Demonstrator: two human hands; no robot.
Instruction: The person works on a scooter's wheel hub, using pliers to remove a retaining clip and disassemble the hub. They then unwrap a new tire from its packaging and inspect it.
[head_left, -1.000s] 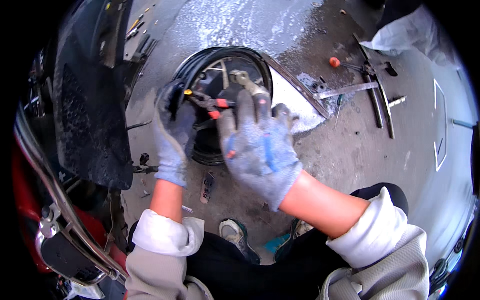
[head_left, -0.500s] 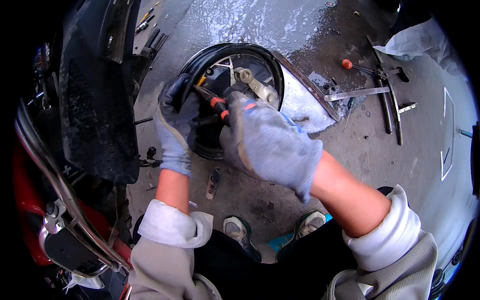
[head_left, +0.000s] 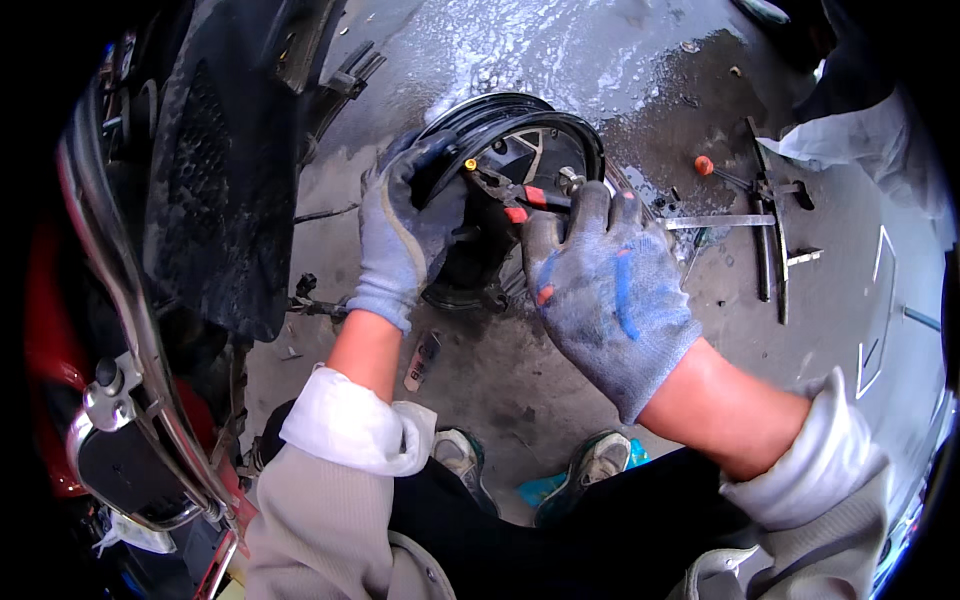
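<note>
A black wheel rim [head_left: 582, 128] with a dark hub stands tilted in front of me. My left hand [head_left: 412, 205], in a grey-blue work glove, is closed around the left side of this rim. Close to those fingers, a small brass-coloured valve stem [head_left: 470, 164] pokes out at the rim. My right hand [head_left: 612, 268], gloved alike, is closed on pliers [head_left: 530, 197] with red and black handles. The plier jaws are parted and point at the valve stem, apart from it or just touching; I cannot tell which. The hub's lower part is partly hidden by my hands.
At the left stand a dark vehicle panel [head_left: 215, 190] and a chrome bar [head_left: 135, 290]. A metal frame tool [head_left: 768, 220] and an orange-ended screwdriver [head_left: 705, 165] lie on the floor at the right. Wet foam [head_left: 500, 55] covers the floor beyond the wheel. My shoes [head_left: 603, 460] are below.
The wheel has tipped up and shifted right in the picture, with my left hand on it. My right hand has turned; the plier jaws now show parted beside the brass-coloured valve stem.
</note>
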